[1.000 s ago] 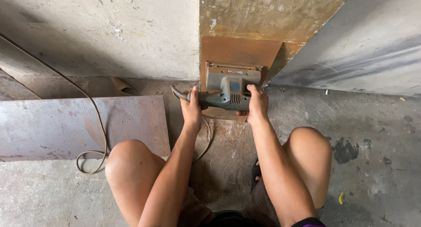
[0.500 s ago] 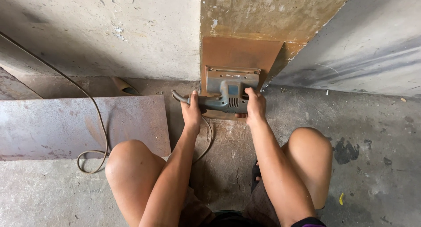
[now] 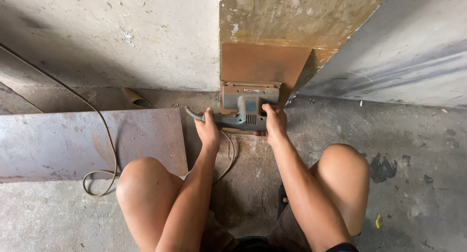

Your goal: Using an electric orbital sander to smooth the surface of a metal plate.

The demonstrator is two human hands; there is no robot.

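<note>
Both hands grip the grey electric sander (image 3: 248,111), left hand (image 3: 209,131) fingers wrapped around its rear handle, right hand (image 3: 275,123) fingers curled over its body, its pad lying just beyond the fingers on the rusty metal sheet (image 3: 262,62), handle running left-right.

The sander (image 3: 245,114) at upper centre has a grey, matt plastic body with a ribbed vent and a flat metal-looking base plate. It lies on a rusty brown, matt metal sheet (image 3: 262,62). A second sheet (image 3: 87,142) at the left is dull steel, blotched with rust and scratched. The floor (image 3: 413,184) is rough grey concrete, stained dark at the right. The wall (image 3: 107,33) at upper left is pitted, chalky concrete. The cord (image 3: 104,135) looks like smooth rubber.
</note>
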